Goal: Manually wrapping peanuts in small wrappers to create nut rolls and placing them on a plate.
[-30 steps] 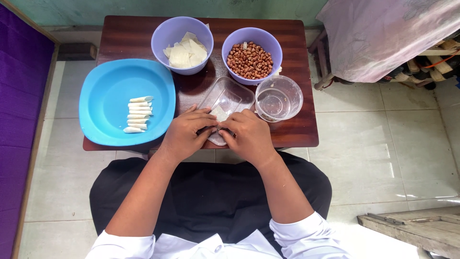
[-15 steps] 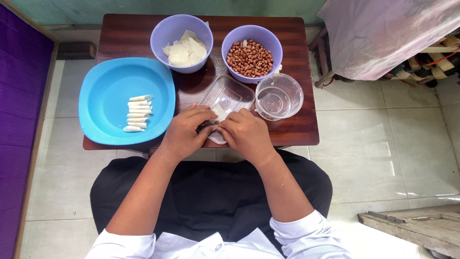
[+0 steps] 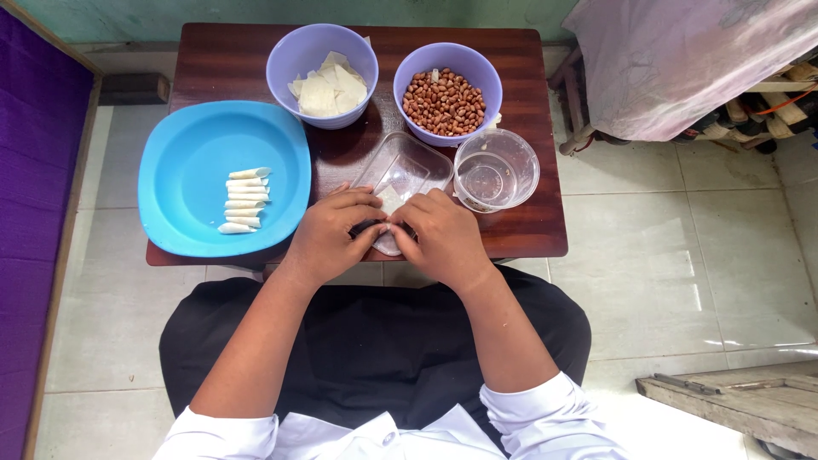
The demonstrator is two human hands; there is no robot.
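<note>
White wrapper piece [image 3: 389, 201] is lying on the clear rectangular tray [image 3: 407, 167] at the table's [image 3: 528, 230] near edge, where left hand [image 3: 328, 234] and right hand [image 3: 443, 238] are pinching it, fingertips together.

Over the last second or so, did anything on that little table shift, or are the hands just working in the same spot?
Hardly anything changed. The left hand and right hand stay pressed together over the pale wrapper on the clear tray, only their fingertips shifting slightly. The blue plate with its finished rolls, the peanut bowl, the wrapper bowl and the clear bowl did not move.
</note>
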